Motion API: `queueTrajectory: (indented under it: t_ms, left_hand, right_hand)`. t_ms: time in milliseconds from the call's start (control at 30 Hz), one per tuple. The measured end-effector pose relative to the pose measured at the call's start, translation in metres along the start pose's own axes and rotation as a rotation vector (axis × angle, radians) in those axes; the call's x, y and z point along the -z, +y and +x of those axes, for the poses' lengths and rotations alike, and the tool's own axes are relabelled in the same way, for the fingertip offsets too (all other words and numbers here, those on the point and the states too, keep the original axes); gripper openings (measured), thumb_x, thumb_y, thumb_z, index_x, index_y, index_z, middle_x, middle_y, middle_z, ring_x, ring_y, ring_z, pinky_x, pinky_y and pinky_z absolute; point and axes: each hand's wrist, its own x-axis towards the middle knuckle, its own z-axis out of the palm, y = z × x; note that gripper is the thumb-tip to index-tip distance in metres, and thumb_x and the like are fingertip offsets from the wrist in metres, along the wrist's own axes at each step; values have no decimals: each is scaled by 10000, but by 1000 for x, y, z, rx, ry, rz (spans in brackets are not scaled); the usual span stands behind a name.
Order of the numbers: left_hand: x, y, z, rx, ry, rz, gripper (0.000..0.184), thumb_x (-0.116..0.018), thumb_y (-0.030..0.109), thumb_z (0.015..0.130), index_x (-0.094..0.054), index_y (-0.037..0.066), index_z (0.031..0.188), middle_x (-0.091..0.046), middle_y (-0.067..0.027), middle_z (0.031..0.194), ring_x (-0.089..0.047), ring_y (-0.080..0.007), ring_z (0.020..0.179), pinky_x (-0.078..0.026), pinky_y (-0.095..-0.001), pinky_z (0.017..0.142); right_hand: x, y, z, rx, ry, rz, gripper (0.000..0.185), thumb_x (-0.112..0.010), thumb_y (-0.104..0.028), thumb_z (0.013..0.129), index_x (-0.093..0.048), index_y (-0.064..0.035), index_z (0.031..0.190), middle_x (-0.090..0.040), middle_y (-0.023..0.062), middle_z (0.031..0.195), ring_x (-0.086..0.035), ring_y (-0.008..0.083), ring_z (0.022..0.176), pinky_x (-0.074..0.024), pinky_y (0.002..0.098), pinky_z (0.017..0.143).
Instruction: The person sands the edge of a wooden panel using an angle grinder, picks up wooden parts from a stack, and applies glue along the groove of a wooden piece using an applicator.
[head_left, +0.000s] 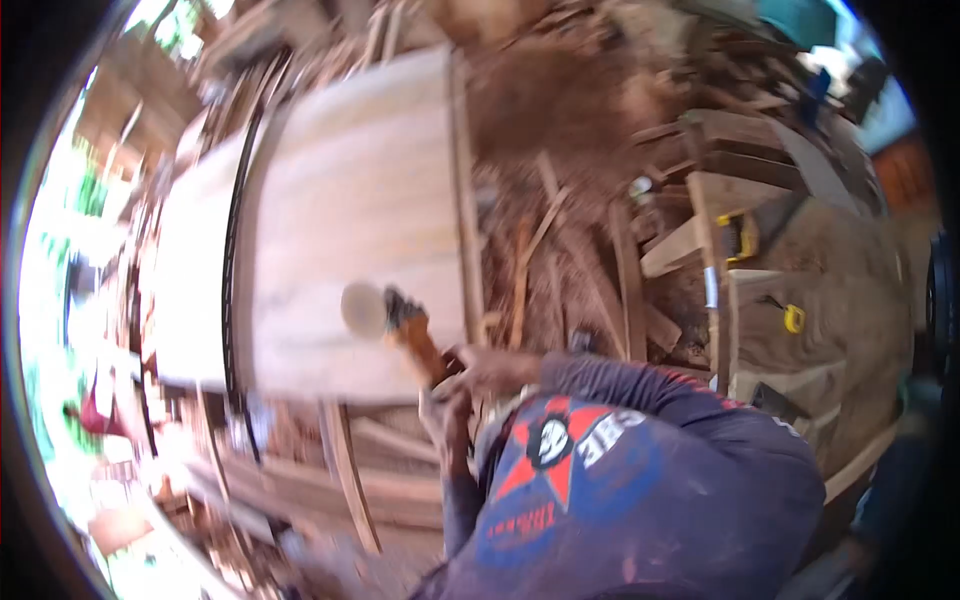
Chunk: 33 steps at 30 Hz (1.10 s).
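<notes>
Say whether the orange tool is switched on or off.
Cannot tell: the tool has a pale disc, but blur hides whether it spins; no switch shows.

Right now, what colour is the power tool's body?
The power tool's body is orange, shown in the head view.

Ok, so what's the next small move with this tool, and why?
I'd probably ease the pale disc gently along the wooden panel: it's over the panel's face, and the right hand and left hand are both on the orange power tool. I can't tell whether the disc touches the wood, so go lightly.
</notes>
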Motion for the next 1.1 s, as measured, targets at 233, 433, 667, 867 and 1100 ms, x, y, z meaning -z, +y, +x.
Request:
queueTrajectory:
  t_ms: [233,433,667,867,1100]
  left_hand:
    - [66,-61,18,105,342,85,167,-702,82,734,-569,25,818,-572,-32,629,-551,-136,489,-473,-304,455]
    - [97,-75,52,90,407,205,203,-723,119,730,-597,-3,832,-607,-52,662,-588,-151,530,-492,-311,494]
    - [114,-58,115,84,410,392,449,-786,222,707,-611,-66,1004,-667,-184,818,-695,-314,771,-567,-440,721]
    - [131,-86,154,-28,428,578,669,-819,345,690,-603,-80,1160,-589,-311,1147,-582,-457,1098,-466,-529,991]
    - [145,-120,156,-287,263,389,467,-835,264,848,-657,-29,1164,-721,-131,1051,-650,-247,931,-537,-412,873]
  right_hand:
    - [30,35,-38,-250,-279,-435,776,-815,-504,831,-609,68,1314,-727,192,1193,-697,258,1110,-542,358,962]
    - [51,78,-56,-359,13,-349,730,-833,-448,838,-617,83,1289,-733,219,1189,-712,258,1098,-550,361,950]
    - [24,71,-73,-363,264,-279,656,-834,-385,844,-624,79,1257,-758,213,1092,-732,251,1033,-559,356,922]
    - [0,86,-99,-397,402,-431,628,-807,-422,852,-636,56,1222,-762,222,1070,-751,306,1001,-577,392,887]
    - [16,93,-114,-404,408,-581,614,-762,-452,805,-665,46,1150,-751,251,993,-739,392,961,-577,457,854]
